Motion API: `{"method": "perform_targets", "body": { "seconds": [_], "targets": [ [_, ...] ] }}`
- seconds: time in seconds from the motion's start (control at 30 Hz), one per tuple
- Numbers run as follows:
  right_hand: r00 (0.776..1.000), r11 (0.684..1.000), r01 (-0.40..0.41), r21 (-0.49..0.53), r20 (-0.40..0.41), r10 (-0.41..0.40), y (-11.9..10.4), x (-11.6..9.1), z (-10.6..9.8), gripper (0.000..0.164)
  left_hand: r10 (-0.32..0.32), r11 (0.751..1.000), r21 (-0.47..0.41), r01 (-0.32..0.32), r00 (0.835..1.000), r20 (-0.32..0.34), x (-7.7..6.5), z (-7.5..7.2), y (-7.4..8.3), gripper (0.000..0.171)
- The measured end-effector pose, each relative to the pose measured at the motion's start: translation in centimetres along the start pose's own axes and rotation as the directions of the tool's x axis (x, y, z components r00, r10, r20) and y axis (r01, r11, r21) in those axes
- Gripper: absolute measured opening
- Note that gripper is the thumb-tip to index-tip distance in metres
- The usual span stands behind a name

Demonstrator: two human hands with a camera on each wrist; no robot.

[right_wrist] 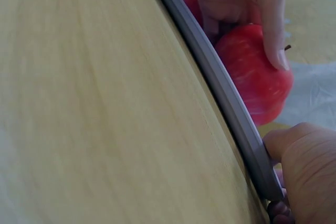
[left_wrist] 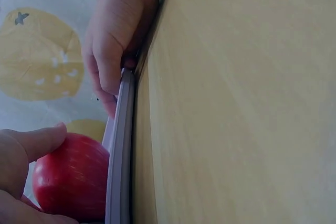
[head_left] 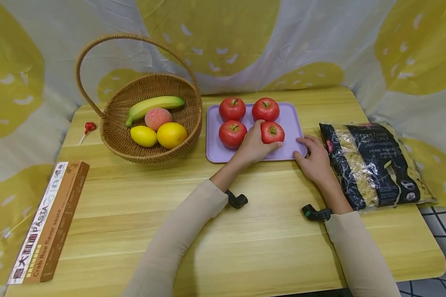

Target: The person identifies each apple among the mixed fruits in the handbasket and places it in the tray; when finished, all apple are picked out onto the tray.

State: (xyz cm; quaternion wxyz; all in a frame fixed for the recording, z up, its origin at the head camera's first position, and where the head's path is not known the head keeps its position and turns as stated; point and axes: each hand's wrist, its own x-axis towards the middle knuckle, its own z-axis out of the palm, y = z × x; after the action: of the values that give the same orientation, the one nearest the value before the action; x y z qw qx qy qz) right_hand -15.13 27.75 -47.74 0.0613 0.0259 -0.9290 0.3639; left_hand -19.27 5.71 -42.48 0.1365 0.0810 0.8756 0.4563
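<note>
Several red apples sit on a lilac tray (head_left: pixel 292 119) in the head view. My left hand (head_left: pixel 253 144) grips the front-right apple (head_left: pixel 273 134), thumb on its near side and fingers around its left side. That apple (left_wrist: pixel 73 179) shows between thumb and fingers in the left wrist view. My right hand (head_left: pixel 316 160) pinches the tray's front-right corner. In the right wrist view this hand's thumb (right_wrist: pixel 289 139) lies over the tray rim (right_wrist: pixel 231 106), with fingers below it.
Left of the tray stands a wicker basket (head_left: pixel 111 136) with a banana (head_left: pixel 156 105), a peach (head_left: pixel 157 119) and two yellow fruits (head_left: pixel 172 135). A lollipop (head_left: pixel 90 127) and a pasta box (head_left: pixel 52 222) lie further left. At right is a pasta bag (head_left: pixel 379 165).
</note>
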Motion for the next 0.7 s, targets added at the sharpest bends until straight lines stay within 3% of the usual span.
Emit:
{"method": "perform_targets", "body": {
  "seconds": [0.43, 0.7],
  "targets": [
    [1.0, 1.0, 0.008, -0.008, -0.01, -0.008, -0.1, -0.2, -0.1, 0.047, -0.012, 1.0, 0.014, 0.012, 0.999, 0.03, -0.2, -0.1, 0.0, 0.101],
    [1.0, 1.0, 0.002, -0.004, 0.0, -0.002, -0.1, -0.2, 0.0, 0.047, -0.002, 1.0, -0.015, 0.004, 0.992, 0.127, -3.0, -3.1, 1.7, 0.103]
  ]
}}
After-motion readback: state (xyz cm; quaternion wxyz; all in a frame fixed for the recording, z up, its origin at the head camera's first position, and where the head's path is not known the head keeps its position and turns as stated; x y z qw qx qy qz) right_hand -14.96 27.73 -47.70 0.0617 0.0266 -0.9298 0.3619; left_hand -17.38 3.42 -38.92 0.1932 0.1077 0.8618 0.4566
